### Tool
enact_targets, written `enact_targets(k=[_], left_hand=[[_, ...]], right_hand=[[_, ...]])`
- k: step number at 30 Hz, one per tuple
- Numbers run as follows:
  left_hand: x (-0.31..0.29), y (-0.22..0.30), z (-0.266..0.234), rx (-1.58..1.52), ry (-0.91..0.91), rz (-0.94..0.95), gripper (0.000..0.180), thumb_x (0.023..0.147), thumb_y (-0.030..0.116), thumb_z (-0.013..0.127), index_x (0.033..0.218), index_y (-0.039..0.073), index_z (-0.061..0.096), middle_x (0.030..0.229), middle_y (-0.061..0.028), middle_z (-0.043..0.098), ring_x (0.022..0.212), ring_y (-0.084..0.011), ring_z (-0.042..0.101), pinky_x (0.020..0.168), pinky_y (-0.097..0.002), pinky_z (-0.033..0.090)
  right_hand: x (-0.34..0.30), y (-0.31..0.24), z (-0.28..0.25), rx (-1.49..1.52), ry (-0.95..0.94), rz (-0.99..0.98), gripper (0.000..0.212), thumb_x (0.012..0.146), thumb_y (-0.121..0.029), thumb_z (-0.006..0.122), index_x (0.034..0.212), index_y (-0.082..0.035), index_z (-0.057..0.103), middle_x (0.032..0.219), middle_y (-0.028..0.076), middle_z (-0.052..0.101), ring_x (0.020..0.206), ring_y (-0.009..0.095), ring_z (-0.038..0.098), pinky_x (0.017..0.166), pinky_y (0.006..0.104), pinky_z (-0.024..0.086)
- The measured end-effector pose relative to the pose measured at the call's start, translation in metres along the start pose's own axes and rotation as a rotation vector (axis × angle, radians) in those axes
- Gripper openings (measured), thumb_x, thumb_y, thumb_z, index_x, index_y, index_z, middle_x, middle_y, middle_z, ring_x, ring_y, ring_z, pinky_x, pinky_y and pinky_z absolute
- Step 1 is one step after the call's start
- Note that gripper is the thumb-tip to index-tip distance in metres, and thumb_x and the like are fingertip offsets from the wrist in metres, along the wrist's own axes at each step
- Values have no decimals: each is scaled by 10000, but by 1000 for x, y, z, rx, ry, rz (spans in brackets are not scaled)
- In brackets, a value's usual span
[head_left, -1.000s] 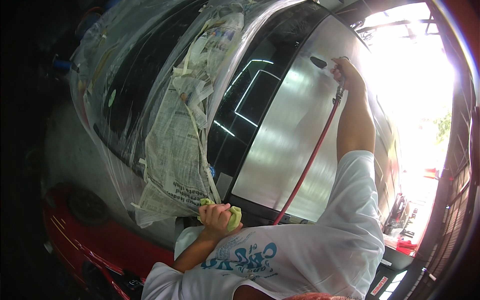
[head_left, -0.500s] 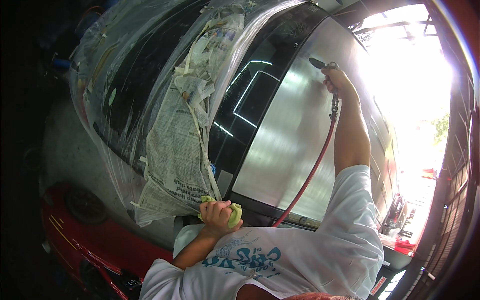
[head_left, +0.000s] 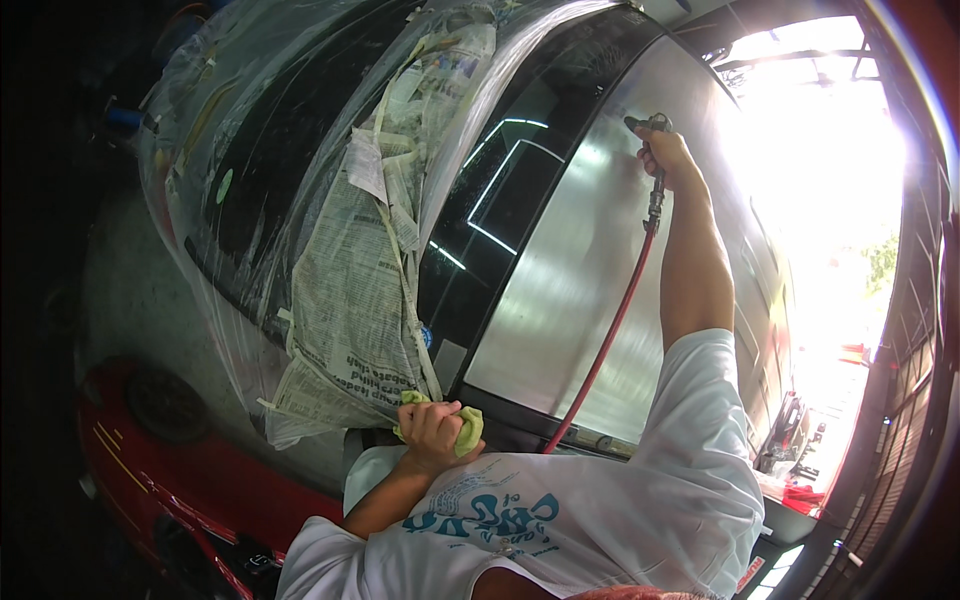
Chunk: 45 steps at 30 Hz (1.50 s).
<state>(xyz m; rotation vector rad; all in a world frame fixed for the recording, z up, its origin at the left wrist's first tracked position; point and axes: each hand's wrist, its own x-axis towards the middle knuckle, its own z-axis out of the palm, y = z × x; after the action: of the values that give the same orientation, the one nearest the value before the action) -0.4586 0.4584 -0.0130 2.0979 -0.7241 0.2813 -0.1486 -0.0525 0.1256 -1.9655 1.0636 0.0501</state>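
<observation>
Right hand (head_left: pixel 668 152), clenched on air gun (head_left: pixel 648 124), now farther up silver panel (head_left: pixel 590 280); pass progressing. Left hand (head_left: pixel 432 432) grasping green cloth (head_left: pixel 466 428) at panel's near edge.

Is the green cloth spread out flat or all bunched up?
Bunched up. The left hand squeezes the cloth into a wad at the car roof's edge; only crumpled bits poke out around the fingers.
</observation>
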Motion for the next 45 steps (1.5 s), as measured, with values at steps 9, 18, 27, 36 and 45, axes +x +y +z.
enact_targets(k=[9, 18, 27, 36, 45], left_hand=[[5, 1, -2, 2, 0, -1, 413, 822, 523, 745, 869, 154, 565, 1008, -31, 690, 838, -219, 658, 833, -461, 412], [3, 1, 1, 6, 27, -9, 406, 846, 531, 712, 859, 153, 564, 993, -26, 680, 818, -212, 647, 822, -455, 414], [5, 0, 1, -8, 44, -1, 442, 883, 571, 679, 835, 147, 564, 974, -27, 683, 802, -212, 636, 799, -450, 413], [4, -1, 0, -7, 37, 0, 465, 911, 592, 667, 829, 147, 562, 965, -29, 687, 799, -214, 637, 797, -448, 410], [6, 0, 0, -5, 38, -6, 451, 898, 579, 676, 831, 150, 555, 957, -24, 683, 796, -210, 643, 799, -448, 413]], right_hand=[[3, 3, -17, -32, -1, 50, 242, 1014, -229, 726, 946, -22, 620, 752, 61, 591, 510, 120, 537, 438, 282, 429], [-2, 1, -39, -38, -47, 91, 285, 982, -241, 757, 1030, 8, 627, 873, 68, 584, 613, 163, 634, 525, 283, 604], [1, -6, -13, 28, -58, 0, 258, 980, -229, 752, 1063, -29, 612, 829, 55, 581, 613, 173, 638, 499, 277, 524], [3, -2, -2, 196, 113, 40, 258, 965, -257, 741, 1006, -45, 601, 790, 74, 595, 656, 198, 699, 416, 217, 442], [-6, -14, 4, 246, -87, 41, 272, 968, -248, 745, 883, -77, 551, 726, 87, 589, 588, 191, 662, 374, 219, 405]])
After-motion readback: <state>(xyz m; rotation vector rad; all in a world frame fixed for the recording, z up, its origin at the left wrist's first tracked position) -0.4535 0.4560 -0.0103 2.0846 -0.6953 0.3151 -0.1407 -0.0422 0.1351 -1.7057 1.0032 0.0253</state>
